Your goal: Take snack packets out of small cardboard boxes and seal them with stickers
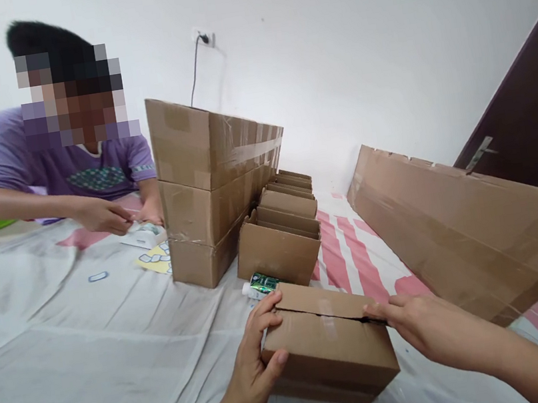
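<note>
A small brown cardboard box (331,347) sits at the table's front edge, its two top flaps meeting along a dark, slightly gaping seam. Around the box's left end lies my left hand (256,355), thumb on the near flap and fingers on the far edge, holding it. My right hand (413,325) is closed at the right end of the seam. Something dark shows under its fingertips; I cannot make out whether it is a tool or the gap. Just behind the box lies a green tube (264,284) with a white cap.
Long cartons (191,220) are stacked to the left of a row of open boxes (278,244). A tall cardboard panel (475,224) stands at right. Across the table, a person in a purple shirt (96,166) handles a small white object (145,235) beside a yellow sheet (156,259).
</note>
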Available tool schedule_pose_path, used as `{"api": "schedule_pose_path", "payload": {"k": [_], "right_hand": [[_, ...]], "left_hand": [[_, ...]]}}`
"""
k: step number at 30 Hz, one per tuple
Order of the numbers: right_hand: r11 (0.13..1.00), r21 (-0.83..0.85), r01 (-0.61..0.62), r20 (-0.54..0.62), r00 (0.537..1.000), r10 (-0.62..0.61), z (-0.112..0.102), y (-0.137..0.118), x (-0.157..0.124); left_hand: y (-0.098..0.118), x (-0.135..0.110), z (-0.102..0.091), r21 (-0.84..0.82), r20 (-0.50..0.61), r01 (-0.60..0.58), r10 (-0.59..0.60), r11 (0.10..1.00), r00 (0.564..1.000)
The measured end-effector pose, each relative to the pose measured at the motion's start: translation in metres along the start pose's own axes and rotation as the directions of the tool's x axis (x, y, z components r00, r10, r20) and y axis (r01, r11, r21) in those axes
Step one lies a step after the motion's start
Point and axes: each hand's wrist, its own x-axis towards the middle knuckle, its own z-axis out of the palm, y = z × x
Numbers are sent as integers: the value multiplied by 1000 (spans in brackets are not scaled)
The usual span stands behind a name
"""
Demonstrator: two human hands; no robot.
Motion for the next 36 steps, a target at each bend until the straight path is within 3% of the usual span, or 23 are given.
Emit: {"api": "schedule_pose_path", "payload": {"k": [3, 6, 8, 13, 18, 21, 23, 24, 26, 28, 29, 33, 36], "right_hand": [[986, 158, -54, -101, 992, 71, 28, 19, -20], [960, 263, -99, -288, 941, 176, 73, 39, -39], [942, 295, -158, -314, 916, 252, 103, 49, -47], [906, 317, -280, -126, 935, 333, 154, 57, -56], [894, 309, -326, -17, 937, 348, 174, 55, -54], [918, 285, -275, -75, 949, 307, 172, 57, -51], [945, 251, -211, -226, 936, 269, 162, 59, -47], [956, 233, -178, -336, 908, 252, 154, 59, -44], [971, 205, -122, -559, 800, 219, 134, 54, -37], [984, 173, -40, -700, 697, 152, 108, 41, -27], [989, 150, 16, -731, 675, 100, 96, 32, -21], [960, 71, 271, -680, 718, -153, 59, -9, 8], [940, 64, 335, -604, 763, -231, 51, -30, 32]], "left_hand": [[1, 0, 1, -4, -2, 7, -7, 1000, 1000], [0, -1, 1, -1, -10, 11, -11, 1000, 1000], [0, -1, 1, 12, -6, 11, -11, 1000, 1000], [-2, -2, 1, 44, -16, 10, -10, 999, 1000], [-2, -2, 2, 39, -15, 12, -11, 999, 1000], [-1, -1, 3, 32, -26, 16, -15, 999, 1000], [-1, -1, 4, 28, -34, 17, -16, 999, 999], [-1, -1, 4, 28, -34, 16, -15, 999, 999], [-3, -1, 4, 29, -32, 15, -14, 999, 999], [-4, -1, 3, 34, -31, 15, -14, 999, 999], [-4, -2, 2, 37, -31, 17, -16, 999, 999], [-2, -2, 2, 41, -22, 22, -21, 999, 1000], [0, 0, 1, 44, -16, 13, -13, 999, 1000]]}}
